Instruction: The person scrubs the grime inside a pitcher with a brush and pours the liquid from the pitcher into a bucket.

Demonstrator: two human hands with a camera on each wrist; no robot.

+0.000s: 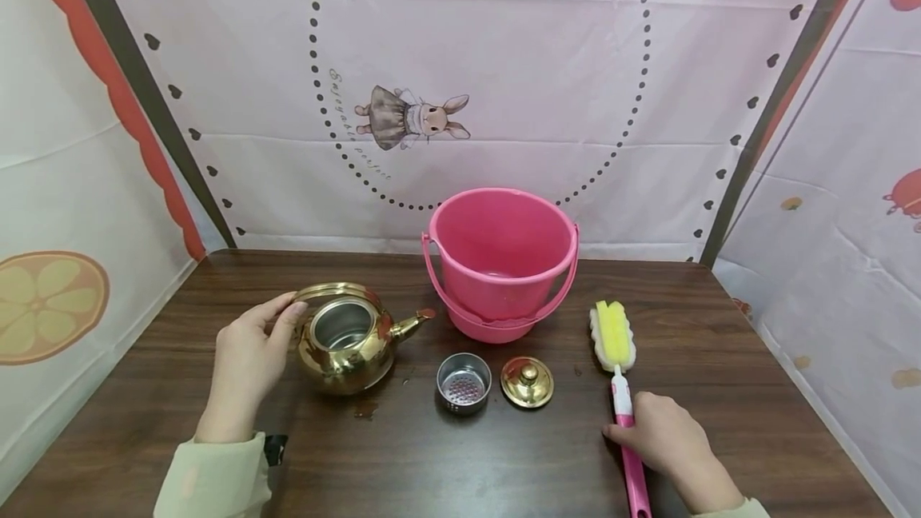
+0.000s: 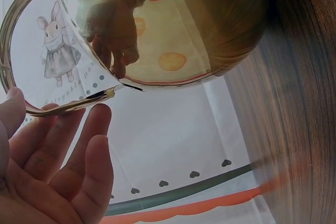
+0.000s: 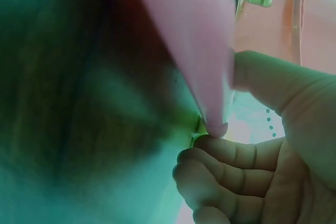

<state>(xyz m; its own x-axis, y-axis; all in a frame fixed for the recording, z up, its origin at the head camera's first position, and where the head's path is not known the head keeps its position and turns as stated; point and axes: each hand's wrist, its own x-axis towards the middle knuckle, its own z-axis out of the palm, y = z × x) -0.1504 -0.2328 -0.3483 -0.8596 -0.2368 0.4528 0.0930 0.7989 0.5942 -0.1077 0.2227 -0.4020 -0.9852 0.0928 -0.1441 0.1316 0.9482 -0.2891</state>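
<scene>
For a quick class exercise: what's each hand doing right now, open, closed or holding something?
Left hand: holding the gold teapot by its handle.
Right hand: holding the brush by its pink handle.

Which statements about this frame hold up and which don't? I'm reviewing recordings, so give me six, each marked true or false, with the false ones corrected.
1. The left hand holds the gold teapot by its arched handle. True.
2. The metal strainer stands between the teapot and the gold lid. True.
3. The lid sits on the teapot. False: it lies on the table, and the teapot's top is open.
4. The pink bucket stands behind the strainer. True.
5. The right hand rests on the bucket. False: it holds the brush by its pink handle.
6. The brush's yellow sponge head points toward the person. False: it points away, toward the table's far edge.
</scene>
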